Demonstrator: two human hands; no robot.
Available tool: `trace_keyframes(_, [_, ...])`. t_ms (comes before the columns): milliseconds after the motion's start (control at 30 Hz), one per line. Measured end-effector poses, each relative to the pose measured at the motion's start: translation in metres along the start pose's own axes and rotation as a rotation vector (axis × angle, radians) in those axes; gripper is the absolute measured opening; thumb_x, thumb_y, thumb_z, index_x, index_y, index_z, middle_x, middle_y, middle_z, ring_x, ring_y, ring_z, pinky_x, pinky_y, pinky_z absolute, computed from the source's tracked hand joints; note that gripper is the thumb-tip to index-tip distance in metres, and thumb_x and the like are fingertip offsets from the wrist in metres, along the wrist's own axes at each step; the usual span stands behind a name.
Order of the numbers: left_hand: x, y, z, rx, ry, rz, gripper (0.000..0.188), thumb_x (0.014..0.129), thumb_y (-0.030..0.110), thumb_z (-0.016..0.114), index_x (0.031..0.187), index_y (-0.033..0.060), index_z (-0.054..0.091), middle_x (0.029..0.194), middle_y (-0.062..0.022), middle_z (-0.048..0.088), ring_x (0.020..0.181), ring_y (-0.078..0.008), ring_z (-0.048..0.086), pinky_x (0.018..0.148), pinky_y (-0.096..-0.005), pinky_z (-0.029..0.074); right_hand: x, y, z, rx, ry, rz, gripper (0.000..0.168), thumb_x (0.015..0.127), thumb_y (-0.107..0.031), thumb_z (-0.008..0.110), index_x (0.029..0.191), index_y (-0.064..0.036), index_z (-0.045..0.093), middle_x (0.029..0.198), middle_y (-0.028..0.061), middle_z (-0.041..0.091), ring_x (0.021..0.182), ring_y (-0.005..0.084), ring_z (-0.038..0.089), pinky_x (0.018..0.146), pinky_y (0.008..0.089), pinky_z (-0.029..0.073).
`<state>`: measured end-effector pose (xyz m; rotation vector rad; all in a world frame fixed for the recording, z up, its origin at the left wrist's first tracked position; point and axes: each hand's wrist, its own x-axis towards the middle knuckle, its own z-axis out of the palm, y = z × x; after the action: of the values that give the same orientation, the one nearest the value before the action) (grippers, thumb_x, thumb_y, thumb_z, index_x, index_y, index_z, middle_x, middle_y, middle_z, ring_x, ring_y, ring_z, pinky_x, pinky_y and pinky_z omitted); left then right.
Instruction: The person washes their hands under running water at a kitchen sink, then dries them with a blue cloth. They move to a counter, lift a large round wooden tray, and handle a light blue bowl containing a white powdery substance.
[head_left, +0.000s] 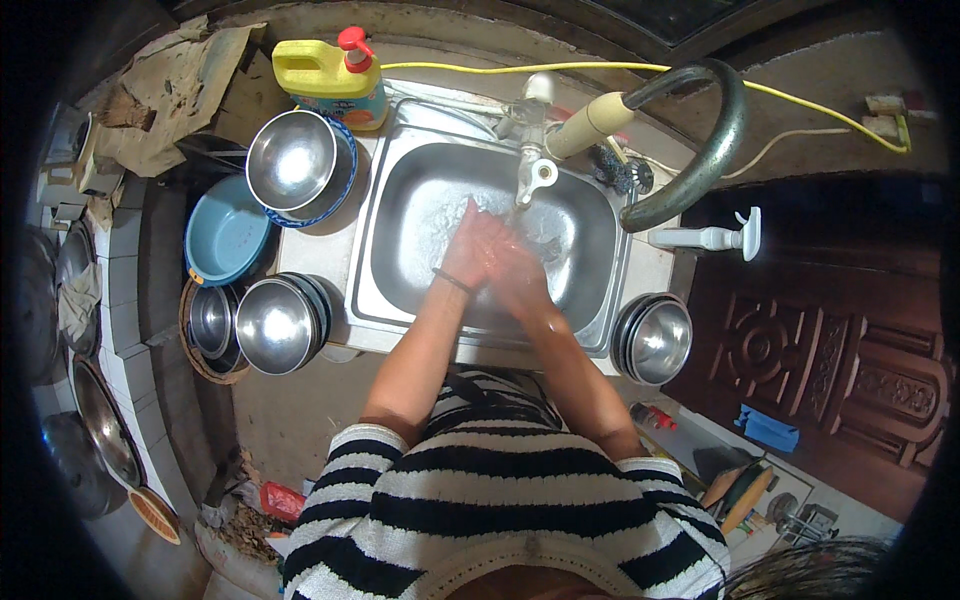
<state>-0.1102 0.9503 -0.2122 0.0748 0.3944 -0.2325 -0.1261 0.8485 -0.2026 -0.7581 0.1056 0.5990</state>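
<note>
My left hand, with a dark band at the wrist, is pressed against my right hand over the stainless steel sink. The left thumb points up, away from the palm. Both hands look wet, and the right one is blurred by motion. Their fingers overlap, and I see no object between them. Just beyond them is the tap, its spout above my fingers. Water or foam shows white on the basin floor left of my hands.
Steel bowls stand at the counter's left, right and back left. Behind are a yellow pump jug and a thick curved hose. A white spray bottle lies at right; a blue basin sits at left.
</note>
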Motion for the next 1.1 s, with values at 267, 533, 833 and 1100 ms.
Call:
trace_keyframes(267, [0.025,-0.011,-0.019,1.157,0.496,0.42,0.034,0.09,0.031,0.048,0.069,0.0057,0.056,0.067,-0.0087,0.059,0.064,-0.0241,0.058,0.063,-0.0364,0.047,0.024,0.034,-0.017,-1.464,0.12,-0.455,0.05,0.089,-0.027,0.056,0.125,0.007,0.043,0.119,0.022,0.052,0.114,0.03,0.051,0.095,0.0365,0.04])
trace_keyframes(533, [0.025,-0.012,0.006,1.857,0.352,0.249,0.035,0.092,0.022,0.038,0.118,0.0024,0.052,0.117,-0.0146,0.056,0.11,-0.0298,0.05,0.097,-0.041,0.035,0.08,0.002,-0.044,0.014,0.043,0.25,0.055,0.088,-0.046,0.052,0.116,0.001,0.046,0.104,0.0231,0.057,0.098,0.0366,0.06,0.082,0.042,0.05])
trace_keyframes(833, [0.08,0.011,-0.006,0.291,0.15,0.305,0.041,0.092,0.021,0.041,0.128,0.0019,0.038,0.128,-0.0155,0.049,0.104,-0.0287,0.056,0.089,-0.0391,0.043,0.052,0.011,0.03,0.481,0.158,0.077,0.038,0.094,-0.035,0.045,0.111,-0.002,0.048,0.083,0.0116,0.055,0.069,0.0222,0.055,0.065,0.034,0.049])
trace_keyframes(1100, [0.074,0.009,-0.011,2.357,0.601,0.626,0.017,0.082,0.024,0.054,0.086,0.0116,0.064,0.082,-0.0089,0.067,0.079,-0.0254,0.065,0.072,-0.0401,0.045,0.042,0.058,0.012,-0.589,0.426,-0.338,0.046,0.08,-0.023,0.068,0.117,-0.003,0.052,0.105,0.0122,0.06,0.09,0.0228,0.061,0.074,0.0343,0.05])
